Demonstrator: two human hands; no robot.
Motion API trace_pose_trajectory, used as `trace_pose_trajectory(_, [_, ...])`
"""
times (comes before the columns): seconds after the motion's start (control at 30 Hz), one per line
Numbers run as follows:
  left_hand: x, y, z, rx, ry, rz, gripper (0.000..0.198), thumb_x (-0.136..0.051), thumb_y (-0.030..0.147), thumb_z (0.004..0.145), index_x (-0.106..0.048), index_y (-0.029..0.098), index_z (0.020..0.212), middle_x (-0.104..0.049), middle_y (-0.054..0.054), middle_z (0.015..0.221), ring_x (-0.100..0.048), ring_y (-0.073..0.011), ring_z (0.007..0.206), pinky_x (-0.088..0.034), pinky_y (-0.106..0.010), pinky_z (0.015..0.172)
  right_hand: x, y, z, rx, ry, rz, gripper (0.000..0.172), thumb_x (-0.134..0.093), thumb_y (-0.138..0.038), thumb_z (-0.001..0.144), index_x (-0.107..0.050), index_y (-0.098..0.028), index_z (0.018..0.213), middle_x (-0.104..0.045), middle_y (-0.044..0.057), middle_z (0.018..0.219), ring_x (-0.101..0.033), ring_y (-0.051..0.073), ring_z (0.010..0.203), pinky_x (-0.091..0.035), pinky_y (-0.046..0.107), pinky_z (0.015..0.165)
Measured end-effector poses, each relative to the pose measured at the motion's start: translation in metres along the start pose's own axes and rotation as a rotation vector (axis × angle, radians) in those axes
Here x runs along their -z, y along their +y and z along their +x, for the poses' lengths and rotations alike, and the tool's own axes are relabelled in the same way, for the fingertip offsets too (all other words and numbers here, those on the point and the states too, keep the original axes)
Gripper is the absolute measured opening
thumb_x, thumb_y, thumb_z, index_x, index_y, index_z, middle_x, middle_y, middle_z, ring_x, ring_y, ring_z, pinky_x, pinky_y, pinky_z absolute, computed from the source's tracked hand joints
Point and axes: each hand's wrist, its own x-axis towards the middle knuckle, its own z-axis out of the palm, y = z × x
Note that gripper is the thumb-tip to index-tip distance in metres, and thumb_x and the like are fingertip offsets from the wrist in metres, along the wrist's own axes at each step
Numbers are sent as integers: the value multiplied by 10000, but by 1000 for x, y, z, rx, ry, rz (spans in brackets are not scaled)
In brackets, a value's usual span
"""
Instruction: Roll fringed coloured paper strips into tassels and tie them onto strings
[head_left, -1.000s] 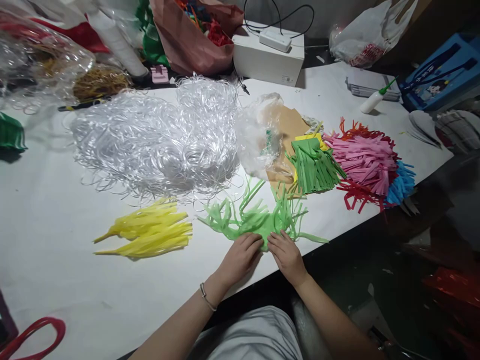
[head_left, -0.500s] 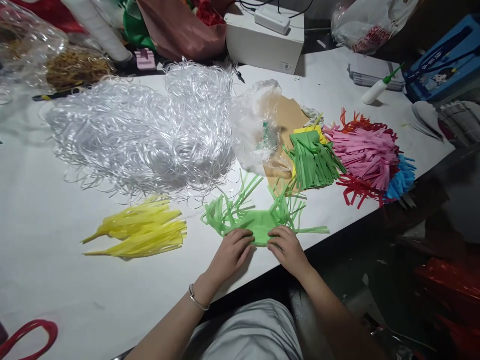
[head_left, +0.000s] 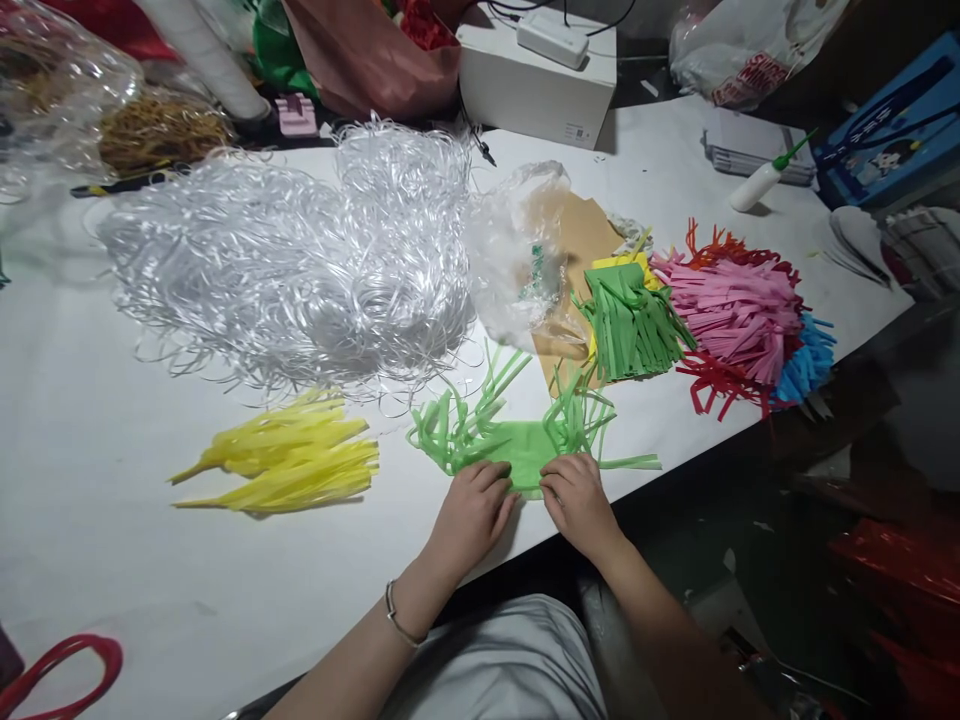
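Left hand [head_left: 469, 512] and right hand [head_left: 579, 502], fingers curled, touch the near edge of a thin, fringed green sheet [head_left: 526, 442] on the white table [head_left: 292, 600]; pinching can't be told; leftward, streaky yellow tassels [head_left: 279, 440]; beyond, shiny tangled strands [head_left: 300, 265]

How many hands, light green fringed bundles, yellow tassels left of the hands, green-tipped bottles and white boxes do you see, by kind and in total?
Hands: 2, the left hand and the right hand
Light green bundle: 1
Yellow tassels: 2
Bottle: 1
White box: 1
Total: 7
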Motion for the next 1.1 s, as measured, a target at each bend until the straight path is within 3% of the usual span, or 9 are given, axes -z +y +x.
trace_pose_trajectory(0.2, [0,13,8,42,-73,173,178,-534,54,810,-676,153,851,-667,-108,1046,-579,-250,888,-512,-402,752,-9,-6,-6,35,7,-115,144,-467,-137,904,-607,-170,908,-645,80,985,-542,227,1038,-343,425,975])
trace_pose_trajectory(0.43, [-4,0,7,-2,-65,151,203,-516,46,842,-671,154,915,-666,-91,1051,-573,-226,885,-509,-373,796,-18,-5,-10,-6,-49,-264,277,-513,-230,933,-580,-192,1199,-631,111,1171,-520,245,1141,-303,437,1022])
trace_pose_trajectory(0.53, [-6,-5,4,-11,-41,117,217,-516,48,848,-669,155,959,-667,-87,1096,-569,-222,919,-505,-368,826,-15,-8,-7,-122,-34,-364,362,-556,-373,919,-566,-209,1242,-545,136,1332,-424,312,1267,-211,532,1069])
trace_pose_trajectory(0.63, [-5,-5,4,3,-52,114,210,-519,55,848,-670,161,948,-673,-79,1095,-570,-226,921,-508,-374,824,-8,-5,-9,-286,-5,-475,647,-590,-592,833,-516,-165,1313,-438,190,1424,-280,417,1344,-100,645,1062])
trace_pose_trajectory(0.73, [-3,-4,5,10,-64,115,217,-512,47,840,-673,168,922,-679,-76,1078,-576,-232,920,-513,-382,810,7,11,-21,-436,17,-521,729,-520,-680,824,-516,-142,1315,-415,219,1426,-254,446,1347,-140,670,1029])
trace_pose_trajectory(0.8, [-2,-4,5,5,-55,111,233,-506,33,832,-674,166,924,-680,-78,1087,-577,-234,932,-512,-383,818,22,27,-34,-546,84,-499,606,-413,-631,904,-559,-166,1263,-427,212,1410,-377,413,1280,-265,636,974])
trace_pose_trajectory(0.9, [-2,-4,5,7,-32,103,242,-499,27,835,-674,165,930,-682,-77,1094,-580,-232,937,-512,-376,824,43,39,-47,-662,395,-486,473,-383,-511,960,-598,-155,1186,-476,223,1328,-511,355,1135,-383,556,890])
trace_pose_trajectory(1.0, [-3,-5,5,10,-32,98,244,-499,30,836,-673,173,929,-682,-73,1087,-582,-231,936,-509,-372,826,43,26,-39,-409,537,-386,308,-484,-358,947,-608,-151,1140,-576,179,1138,-551,290,1051,-431,469,887])
trace_pose_trajectory(1.1, [-5,-7,5,14,-59,96,231,-510,44,835,-666,174,945,-678,-69,1084,-580,-231,925,-509,-370,821,19,0,-15,-15,180,-204,232,-514,-232,927,-605,-185,1135,-623,128,1095,-545,255,1078,-436,426,936])
